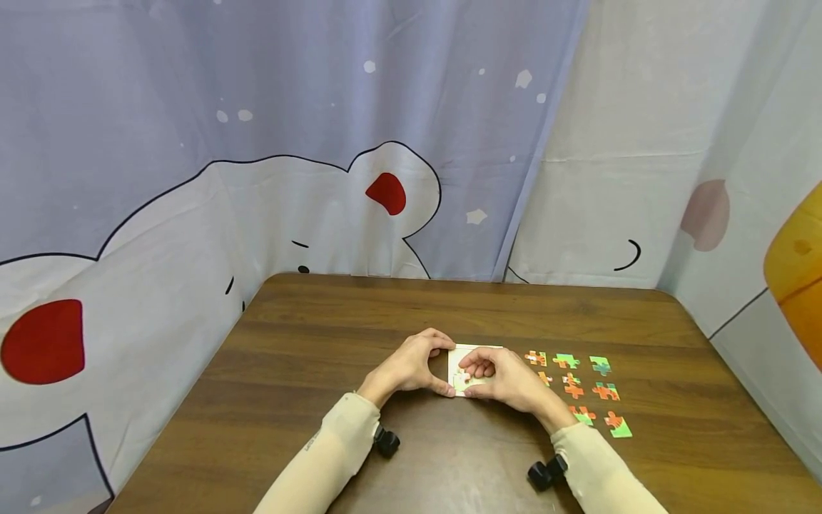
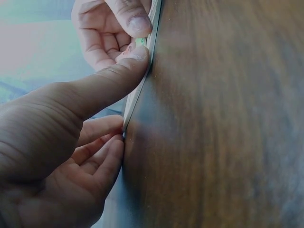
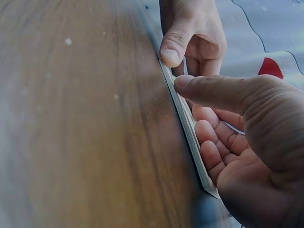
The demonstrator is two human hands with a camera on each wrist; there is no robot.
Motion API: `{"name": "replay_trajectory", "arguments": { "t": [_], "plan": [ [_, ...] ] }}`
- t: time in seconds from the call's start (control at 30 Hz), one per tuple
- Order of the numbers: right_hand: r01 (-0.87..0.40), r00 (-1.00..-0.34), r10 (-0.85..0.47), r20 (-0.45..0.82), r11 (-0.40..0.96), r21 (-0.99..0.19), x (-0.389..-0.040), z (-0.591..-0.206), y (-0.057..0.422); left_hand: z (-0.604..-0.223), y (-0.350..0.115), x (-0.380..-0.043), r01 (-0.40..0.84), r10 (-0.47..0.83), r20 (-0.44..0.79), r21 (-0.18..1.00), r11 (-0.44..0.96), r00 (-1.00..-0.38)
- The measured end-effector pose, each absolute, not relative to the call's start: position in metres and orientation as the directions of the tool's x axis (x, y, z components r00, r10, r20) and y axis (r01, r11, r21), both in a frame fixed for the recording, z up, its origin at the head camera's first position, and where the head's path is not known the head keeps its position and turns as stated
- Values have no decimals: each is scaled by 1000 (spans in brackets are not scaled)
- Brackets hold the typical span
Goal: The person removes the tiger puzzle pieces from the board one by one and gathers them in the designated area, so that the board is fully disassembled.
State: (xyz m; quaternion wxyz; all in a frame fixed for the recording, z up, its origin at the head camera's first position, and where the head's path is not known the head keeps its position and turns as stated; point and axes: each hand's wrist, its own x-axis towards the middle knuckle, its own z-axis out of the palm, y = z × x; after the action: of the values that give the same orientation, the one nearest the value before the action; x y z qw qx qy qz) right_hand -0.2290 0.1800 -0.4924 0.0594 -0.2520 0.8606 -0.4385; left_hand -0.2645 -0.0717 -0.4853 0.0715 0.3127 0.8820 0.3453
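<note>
A small pale puzzle tray (image 1: 455,351) lies on the table, seen nearly edge-on in both wrist views. My left hand (image 1: 411,363) grips its left side, thumb at the near edge and fingers at the far corner. Over the tray, my right hand (image 1: 504,378) has curled fingers, with thumb and forefinger about a puzzle piece (image 1: 461,378) in the near left part. Green on that piece (image 2: 140,42) shows between both thumbs in the left wrist view. Its exact contact with the right fingertips is partly hidden.
Several loose orange and green puzzle pieces (image 1: 601,365) lie in rough rows on the table right of the tray, some partly behind the right forearm. The brown wooden table (image 1: 308,343) reaches back to a printed curtain (image 1: 308,86).
</note>
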Motion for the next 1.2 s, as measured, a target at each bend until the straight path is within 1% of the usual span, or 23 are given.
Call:
{"name": "replay_trajectory", "arguments": {
  "t": [0.27,0.4,0.63,0.83,0.93,1.1,1.2],
  "plan": [
    [-369,-867,-486,111,475,-799,-230,-490,185,-486,-70,-265,498,601,89,662,560,-794],
    [-375,-869,-476,137,452,-809,-231,-483,193,-485,-69,-264,490,597,80,662,567,-798],
    [-392,-891,-398,218,434,-811,-228,-463,217,-486,-68,-264,493,605,80,669,556,-792],
    [-354,-916,-341,212,435,-828,-222,-453,241,-487,-70,-265,469,592,65,682,561,-803],
    [-340,-924,-323,204,454,-823,-218,-449,254,-486,-71,-264,459,588,61,692,558,-807],
    [-359,-924,-319,213,526,-771,-206,-449,277,-485,-71,-264,459,586,64,691,558,-807],
    [-361,-924,-315,216,538,-762,-197,-453,287,-486,-71,-264,462,590,63,692,556,-805]
  ]
}}
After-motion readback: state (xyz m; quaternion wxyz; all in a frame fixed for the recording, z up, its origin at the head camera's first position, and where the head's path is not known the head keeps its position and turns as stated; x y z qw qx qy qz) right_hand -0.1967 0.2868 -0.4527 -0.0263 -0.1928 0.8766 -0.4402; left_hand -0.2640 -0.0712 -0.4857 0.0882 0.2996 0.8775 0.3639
